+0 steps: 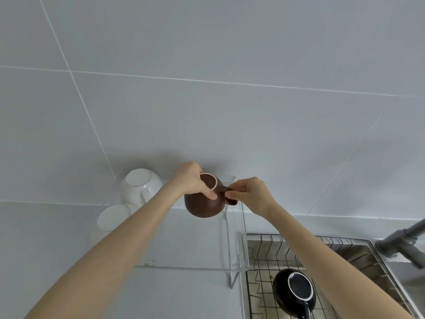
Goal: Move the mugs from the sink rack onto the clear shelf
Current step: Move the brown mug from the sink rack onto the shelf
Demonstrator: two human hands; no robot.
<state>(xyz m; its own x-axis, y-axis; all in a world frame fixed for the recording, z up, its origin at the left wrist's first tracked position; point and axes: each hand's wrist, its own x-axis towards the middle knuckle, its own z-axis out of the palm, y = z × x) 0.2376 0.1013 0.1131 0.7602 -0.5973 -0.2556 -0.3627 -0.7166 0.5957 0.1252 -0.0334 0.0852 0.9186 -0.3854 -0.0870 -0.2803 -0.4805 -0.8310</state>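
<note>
A brown mug (202,206) is upside down over the far right part of the clear shelf (188,245). My left hand (192,180) grips its base from the left, and my right hand (249,195) pinches its handle from the right. Two white mugs, one at the back (140,186) and one nearer (112,217), stand upside down on the left of the shelf. A black mug (293,291) lies upside down in the wire sink rack (264,254) at the lower right. Whether the brown mug touches the shelf I cannot tell.
A white tiled wall (207,88) rises right behind the shelf. The metal sink (358,254) lies under the rack, and a grey tap (404,240) juts in from the right edge. The shelf's clear side wall (241,249) stands beside the rack.
</note>
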